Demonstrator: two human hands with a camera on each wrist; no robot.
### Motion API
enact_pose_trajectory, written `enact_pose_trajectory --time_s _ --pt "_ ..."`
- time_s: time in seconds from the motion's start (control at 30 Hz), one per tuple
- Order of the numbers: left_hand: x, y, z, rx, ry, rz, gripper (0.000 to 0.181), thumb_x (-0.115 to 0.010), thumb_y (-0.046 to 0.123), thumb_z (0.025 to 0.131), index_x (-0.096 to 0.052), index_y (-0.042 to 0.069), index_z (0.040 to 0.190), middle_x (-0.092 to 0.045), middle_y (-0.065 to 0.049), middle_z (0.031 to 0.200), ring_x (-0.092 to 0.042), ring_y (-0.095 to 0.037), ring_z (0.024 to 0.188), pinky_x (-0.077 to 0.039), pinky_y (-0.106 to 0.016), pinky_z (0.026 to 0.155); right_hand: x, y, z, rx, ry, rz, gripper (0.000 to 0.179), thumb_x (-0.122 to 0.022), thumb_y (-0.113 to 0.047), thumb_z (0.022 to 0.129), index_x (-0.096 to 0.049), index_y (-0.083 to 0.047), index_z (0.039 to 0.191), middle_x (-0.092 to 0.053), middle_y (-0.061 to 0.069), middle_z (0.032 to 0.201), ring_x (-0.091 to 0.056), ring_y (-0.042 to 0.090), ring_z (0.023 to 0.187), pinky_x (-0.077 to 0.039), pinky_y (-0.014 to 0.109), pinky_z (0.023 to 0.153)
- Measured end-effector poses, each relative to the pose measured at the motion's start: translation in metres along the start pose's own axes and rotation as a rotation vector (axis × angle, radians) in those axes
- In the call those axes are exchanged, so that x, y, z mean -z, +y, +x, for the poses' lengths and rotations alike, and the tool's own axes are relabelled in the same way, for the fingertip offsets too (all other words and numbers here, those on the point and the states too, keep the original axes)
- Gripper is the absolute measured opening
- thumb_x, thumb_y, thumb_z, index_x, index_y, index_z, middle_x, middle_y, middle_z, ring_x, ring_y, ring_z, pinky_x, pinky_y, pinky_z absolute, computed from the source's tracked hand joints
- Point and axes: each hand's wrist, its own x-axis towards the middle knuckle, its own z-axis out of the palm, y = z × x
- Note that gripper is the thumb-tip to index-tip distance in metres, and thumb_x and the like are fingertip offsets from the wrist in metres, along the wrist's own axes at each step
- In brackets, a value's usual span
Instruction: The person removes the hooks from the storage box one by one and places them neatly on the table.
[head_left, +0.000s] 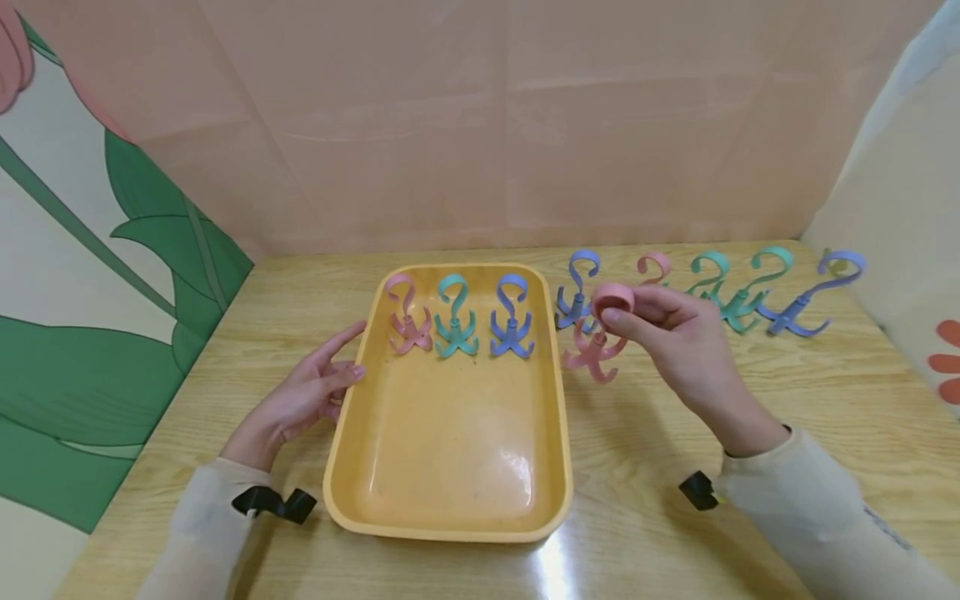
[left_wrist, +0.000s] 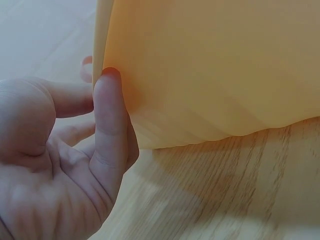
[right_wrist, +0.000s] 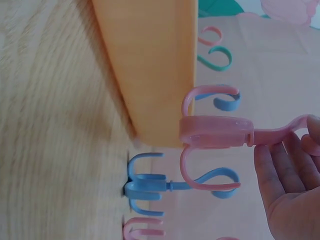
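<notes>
At the left side of a yellow tray [head_left: 450, 450], my left hand [head_left: 303, 396] holds the rim, thumb on the edge and other fingers against the outer wall. In the left wrist view, fingers [left_wrist: 110, 115] press on that wall. My right hand [head_left: 678, 346] pinches the curved top of a pink four-prong hook [head_left: 594, 354], held up just right of the tray with its prongs downward. Standing in a row at the tray's far end are a pink hook [head_left: 410, 329], a green hook [head_left: 456, 333] and a blue hook [head_left: 512, 329].
On the wooden table [head_left: 810, 417], more hooks stand behind my right hand: a blue hook [head_left: 576, 304], a pink hook [head_left: 654, 265], green hooks [head_left: 742, 304] and another blue hook [head_left: 795, 312]. A pink backdrop [head_left: 510, 125] rises behind the table.
</notes>
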Motion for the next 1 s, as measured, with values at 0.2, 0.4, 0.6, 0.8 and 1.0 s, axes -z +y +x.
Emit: enact_pose_trajectory --time_s 0.2,0.4,0.6,0.8,1.0 --pt "0.0 0.001 -0.001 0.009 0.004 0.005 0.07 -0.053 0.015 0.106 -0.014 0.028 0.163 -0.062 -0.027 0.119 -0.072 -0.025 0.077 -0.061 -0.042 0.059 0.004 0.008 -0.001 -0.027 -0.018 -0.013 0.024 -0.073 -0.007 0.093 -0.073 0.004 0.114 -0.076 0.004 0.101 -0.072 0.014 0.087 -0.058 0.023 0.074" --pt "-0.001 0.001 -0.001 0.01 0.008 0.001 0.07 -0.054 0.016 0.106 -0.015 0.029 0.162 -0.063 -0.026 0.117 -0.072 -0.024 0.075 -0.061 -0.041 0.058 0.005 0.019 0.0 -0.071 -0.044 -0.022 0.025 -0.072 -0.009 0.094 -0.072 0.003 0.116 -0.076 0.003 0.103 -0.072 0.015 0.086 -0.059 0.025 0.076" --pt "0.0 0.001 -0.001 0.007 0.005 0.006 0.07 -0.054 0.015 0.106 -0.015 0.029 0.163 -0.062 -0.026 0.117 -0.072 -0.024 0.075 -0.061 -0.04 0.057 0.004 0.029 0.002 -0.1 -0.06 0.009 0.025 -0.072 -0.009 0.094 -0.072 0.002 0.116 -0.074 0.001 0.106 -0.07 0.012 0.091 -0.058 0.025 0.077" --pt "-0.001 0.002 -0.001 0.012 0.011 0.005 0.069 -0.052 0.013 0.106 -0.015 0.029 0.162 -0.061 -0.029 0.12 -0.072 -0.025 0.075 -0.061 -0.04 0.057 0.004 0.035 0.004 -0.117 -0.081 0.031 0.025 -0.071 -0.009 0.095 -0.072 0.0 0.118 -0.075 0.0 0.105 -0.07 0.011 0.094 -0.057 0.022 0.081" --pt "-0.001 0.001 0.0 0.007 0.007 0.0 0.07 -0.052 0.013 0.106 -0.014 0.028 0.163 -0.063 -0.025 0.116 -0.072 -0.023 0.074 -0.061 -0.038 0.056 0.005 0.04 0.008 -0.125 -0.108 0.035 0.026 -0.071 -0.009 0.095 -0.071 0.0 0.119 -0.075 0.0 0.106 -0.07 0.01 0.096 -0.056 0.021 0.085"
